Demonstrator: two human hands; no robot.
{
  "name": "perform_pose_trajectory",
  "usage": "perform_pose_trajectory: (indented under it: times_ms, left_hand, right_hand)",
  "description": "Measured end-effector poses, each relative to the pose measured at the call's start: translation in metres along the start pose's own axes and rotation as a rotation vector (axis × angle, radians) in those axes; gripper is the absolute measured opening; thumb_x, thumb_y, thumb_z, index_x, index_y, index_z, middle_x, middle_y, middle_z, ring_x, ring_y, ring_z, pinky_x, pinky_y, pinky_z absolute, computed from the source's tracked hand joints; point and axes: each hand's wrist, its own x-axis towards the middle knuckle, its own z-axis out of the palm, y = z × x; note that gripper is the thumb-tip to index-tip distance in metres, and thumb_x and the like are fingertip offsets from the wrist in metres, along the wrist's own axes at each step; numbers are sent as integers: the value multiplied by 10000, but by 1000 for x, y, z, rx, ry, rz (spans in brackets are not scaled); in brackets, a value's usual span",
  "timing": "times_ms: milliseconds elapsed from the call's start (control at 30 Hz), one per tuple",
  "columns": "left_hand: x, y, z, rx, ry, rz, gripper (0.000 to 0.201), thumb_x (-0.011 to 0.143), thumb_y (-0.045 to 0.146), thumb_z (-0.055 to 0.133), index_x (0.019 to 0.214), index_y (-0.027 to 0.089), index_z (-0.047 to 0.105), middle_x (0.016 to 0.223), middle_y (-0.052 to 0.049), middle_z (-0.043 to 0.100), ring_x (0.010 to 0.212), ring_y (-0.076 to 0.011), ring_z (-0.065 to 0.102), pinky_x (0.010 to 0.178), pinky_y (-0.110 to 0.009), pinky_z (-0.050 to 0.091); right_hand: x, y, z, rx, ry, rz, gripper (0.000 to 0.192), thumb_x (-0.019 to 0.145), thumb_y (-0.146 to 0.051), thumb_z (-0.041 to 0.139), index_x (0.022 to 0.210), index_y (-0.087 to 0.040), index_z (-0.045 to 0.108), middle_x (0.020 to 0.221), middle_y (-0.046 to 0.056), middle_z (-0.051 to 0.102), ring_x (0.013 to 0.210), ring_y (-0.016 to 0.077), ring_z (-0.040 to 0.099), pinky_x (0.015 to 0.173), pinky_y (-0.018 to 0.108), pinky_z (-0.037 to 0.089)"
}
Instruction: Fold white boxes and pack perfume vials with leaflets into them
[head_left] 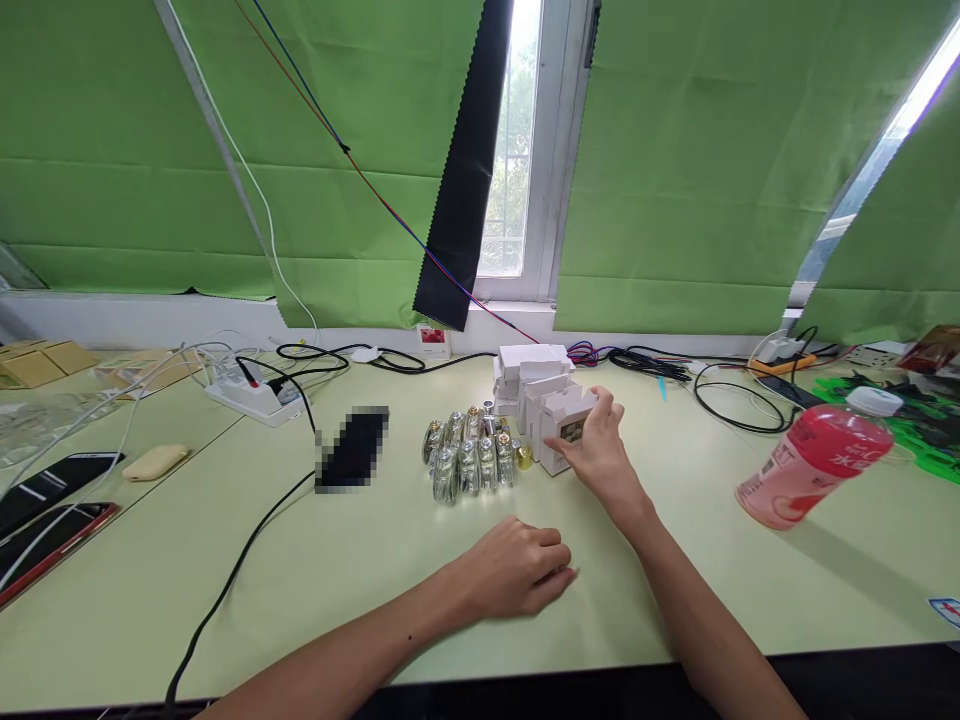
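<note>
White box [564, 432] | right hand [600, 452] grasping | bottles [469, 458] just left | left hand [521, 575] resting

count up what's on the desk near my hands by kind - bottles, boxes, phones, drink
small glass bottles: about 9, clustered too tightly for an exact count
small white boxes: about 5, right hand on the front one
dark phones: 2
pink drink bottle: 1
total: about 17

Left hand [517, 575] palm down, fingers [559, 575] curled loosely, forearm angled in from lower left. Right hand [600, 445] stretched forward, fingers closed in a grip, arm extended.
</note>
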Motion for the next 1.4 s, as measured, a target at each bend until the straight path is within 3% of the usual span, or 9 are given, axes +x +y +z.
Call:
perform_pose_trajectory:
  times_ms: [300, 867, 1033, 1200, 1400]
  left_hand:
    - [0, 0, 2, -5, 9, 0, 319, 1004, 280, 499, 710, 177, 568, 646, -1, 577, 525, -108, 527, 493, -307, 278]
    - [-3, -1, 5, 3, 36, 25, 294, 984, 291, 538, 713, 180, 572, 647, 3, 594, 521, -115, 552, 481, -316, 289]
    - [-5, -1, 4, 2, 28, 27, 296, 981, 291, 542, 708, 180, 564, 649, 3, 596, 523, -116, 564, 481, -316, 293]
    - [-6, -2, 4, -14, 31, 32, 295, 986, 284, 534, 712, 179, 563, 649, -6, 592, 520, -119, 566, 481, -314, 293]
    - [-6, -2, 5, -20, 18, 26, 296, 984, 283, 543, 707, 180, 551, 647, -5, 591, 516, -110, 547, 484, -300, 271]
  right_hand:
    - [0, 3, 6, 8, 25, 22, 1154, 673, -353, 802, 1569, -183, 95, 1231, 155, 395, 1117, 393, 578, 1012, 546, 484]
    - [-8, 12, 19, -53, 117, -80, 1054, 783, -389, 717, 1599, -160, 90, 1175, 160, 361, 1153, 414, 459, 1019, 580, 428]
    - [-9, 16, 23, -74, 111, -60, 1075, 790, -509, 708, 1604, -163, 96, 1159, 157, 376, 1104, 417, 496, 1002, 603, 434]
    - [-10, 20, 22, -98, 101, -90, 1159, 801, -759, 587, 1620, -150, 40, 1155, 158, 408, 1075, 409, 530, 980, 581, 462]
    - [-12, 15, 18, -210, 146, -89, 1248, 768, -893, 472, 1629, -121, 4, 1234, 226, 426, 1124, 442, 490, 921, 602, 486]
